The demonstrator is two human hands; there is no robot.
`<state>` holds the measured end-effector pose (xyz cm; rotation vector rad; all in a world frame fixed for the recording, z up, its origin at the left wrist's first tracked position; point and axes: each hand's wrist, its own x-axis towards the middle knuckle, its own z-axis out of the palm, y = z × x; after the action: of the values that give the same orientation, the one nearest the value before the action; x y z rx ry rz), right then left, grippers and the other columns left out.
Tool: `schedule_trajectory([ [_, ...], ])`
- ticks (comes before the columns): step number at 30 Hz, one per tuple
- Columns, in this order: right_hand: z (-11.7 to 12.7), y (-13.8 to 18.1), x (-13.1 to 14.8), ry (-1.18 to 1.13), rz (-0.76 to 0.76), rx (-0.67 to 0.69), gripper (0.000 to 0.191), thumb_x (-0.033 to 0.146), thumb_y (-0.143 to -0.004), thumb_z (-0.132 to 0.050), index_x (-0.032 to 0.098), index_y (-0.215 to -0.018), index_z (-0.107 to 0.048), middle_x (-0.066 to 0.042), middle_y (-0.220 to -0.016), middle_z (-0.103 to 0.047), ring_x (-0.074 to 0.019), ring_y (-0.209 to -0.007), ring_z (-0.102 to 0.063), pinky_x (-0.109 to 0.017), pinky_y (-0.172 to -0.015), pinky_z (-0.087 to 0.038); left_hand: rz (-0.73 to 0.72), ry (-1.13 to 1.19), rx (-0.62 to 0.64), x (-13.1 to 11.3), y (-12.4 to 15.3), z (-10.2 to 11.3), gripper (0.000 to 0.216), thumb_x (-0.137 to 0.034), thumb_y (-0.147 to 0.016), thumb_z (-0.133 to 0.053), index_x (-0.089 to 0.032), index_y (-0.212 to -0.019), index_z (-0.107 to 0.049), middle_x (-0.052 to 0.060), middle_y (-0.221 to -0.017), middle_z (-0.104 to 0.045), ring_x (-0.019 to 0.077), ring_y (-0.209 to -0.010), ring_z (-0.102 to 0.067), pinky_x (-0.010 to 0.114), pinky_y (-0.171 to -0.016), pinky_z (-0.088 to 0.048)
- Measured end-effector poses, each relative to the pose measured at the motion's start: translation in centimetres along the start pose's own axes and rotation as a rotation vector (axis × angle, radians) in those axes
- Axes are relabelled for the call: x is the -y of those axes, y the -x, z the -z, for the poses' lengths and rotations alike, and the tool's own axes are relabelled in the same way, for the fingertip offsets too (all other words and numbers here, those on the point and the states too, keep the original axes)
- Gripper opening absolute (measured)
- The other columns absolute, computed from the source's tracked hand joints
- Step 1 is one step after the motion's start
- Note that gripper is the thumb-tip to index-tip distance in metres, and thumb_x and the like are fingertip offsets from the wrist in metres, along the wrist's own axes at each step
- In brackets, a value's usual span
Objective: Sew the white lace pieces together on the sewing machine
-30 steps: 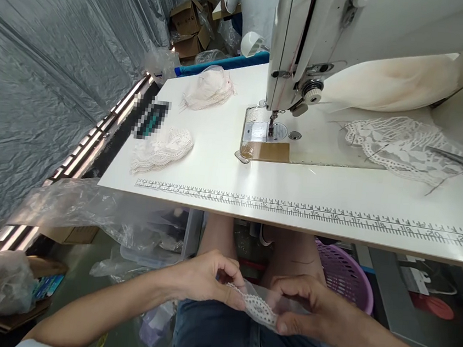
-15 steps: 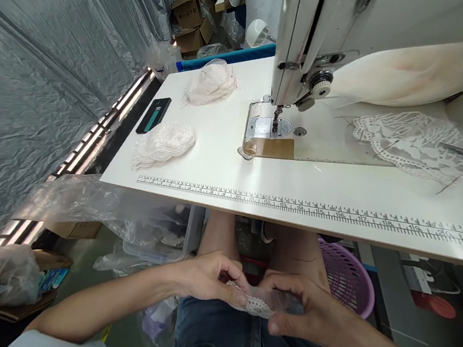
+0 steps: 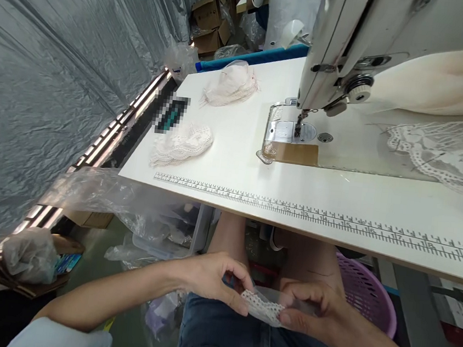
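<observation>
Over my lap, below the table's front edge, both hands pinch a short white lace strip (image 3: 264, 307). My left hand (image 3: 214, 276) grips its left end with curled fingers. My right hand (image 3: 311, 308) holds the right end, where a thin sheer piece also shows under the fingers. A white sewing machine (image 3: 352, 48) stands on the white table (image 3: 337, 190), its needle over the metal plate (image 3: 288, 131).
Two small lace piles (image 3: 183, 143) (image 3: 232, 85) and a phone lie on the table's left part; wider lace (image 3: 444, 152) lies at the right. A ruler runs along the front edge. A purple basket (image 3: 363, 292), plastic bags (image 3: 100, 198) and boxes sit below.
The view has shifted left, so the table and machine sit further right. Both hands stay over my lap, still pinching the lace strip, with the fingers working slightly closer together.
</observation>
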<state>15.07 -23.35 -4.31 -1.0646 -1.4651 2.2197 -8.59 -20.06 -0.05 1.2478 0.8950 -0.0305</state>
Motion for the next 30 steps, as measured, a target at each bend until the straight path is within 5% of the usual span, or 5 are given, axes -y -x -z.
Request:
schedule_trajectory([
  [13,-0.3,-0.6,1.7,0.083,0.041,-0.021,0.031,0.049,-0.076,-0.066,0.018,-0.069,-0.066,0.001,-0.068,-0.055,-0.0144,-0.068,-0.047,-0.025,-0.063,-0.035,-0.121,-0.249,0.018,-2.2,-1.0,0.1,0.026,-0.035,-0.068,-0.076,-0.018,-0.086,-0.070,-0.001,-0.080,-0.061,0.0119,-0.075,-0.053,0.019,-0.066,-0.037],
  [23,0.6,-0.3,1.0,0.106,0.082,0.024,0.026,0.043,-0.076,-0.068,0.018,-0.080,-0.065,0.002,-0.074,-0.054,-0.0146,-0.072,-0.049,-0.024,-0.064,-0.036,-0.036,-0.208,-0.021,-2.4,-1.6,-0.2,0.022,-0.034,-0.071,-0.072,-0.014,-0.079,-0.070,-0.002,-0.067,-0.057,0.0094,-0.064,-0.048,0.019,-0.059,-0.035],
  [30,1.1,-0.6,-1.1,0.073,0.092,0.051,0.028,0.045,-0.079,-0.065,0.017,-0.078,-0.065,0.001,-0.078,-0.054,-0.0142,-0.072,-0.051,-0.022,-0.061,-0.036,0.166,-0.104,-0.027,-2.7,-0.6,0.8,0.017,-0.029,-0.068,-0.073,-0.014,-0.075,-0.070,-0.001,-0.065,-0.056,0.0087,-0.062,-0.044,0.020,-0.054,-0.032],
])
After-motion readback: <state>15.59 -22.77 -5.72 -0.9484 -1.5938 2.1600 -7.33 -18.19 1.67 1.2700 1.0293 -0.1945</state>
